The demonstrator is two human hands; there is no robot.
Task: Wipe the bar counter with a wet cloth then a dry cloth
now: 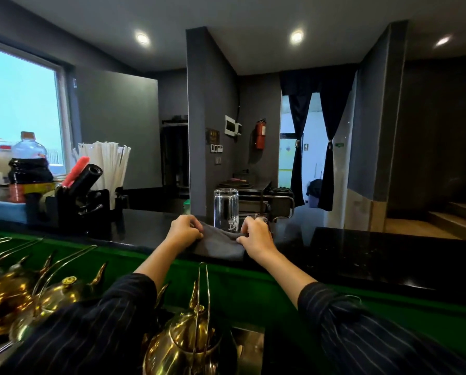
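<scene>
I am pinching the soft, limp grey cloth (221, 243) at its two ends, left hand (184, 231) and right hand (255, 236), gathering it on the bench (362, 255) just before the fragile glass (226, 209).

Our left hand (184, 230) and right hand (256, 236) hide 2 ends of the grey cloth (221, 244) from us; the bottom edge cuts off the brass teapot (183, 345).

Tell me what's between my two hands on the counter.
The gray cloth lies between left hand and right hand, both pinching it, in the head view.
</scene>
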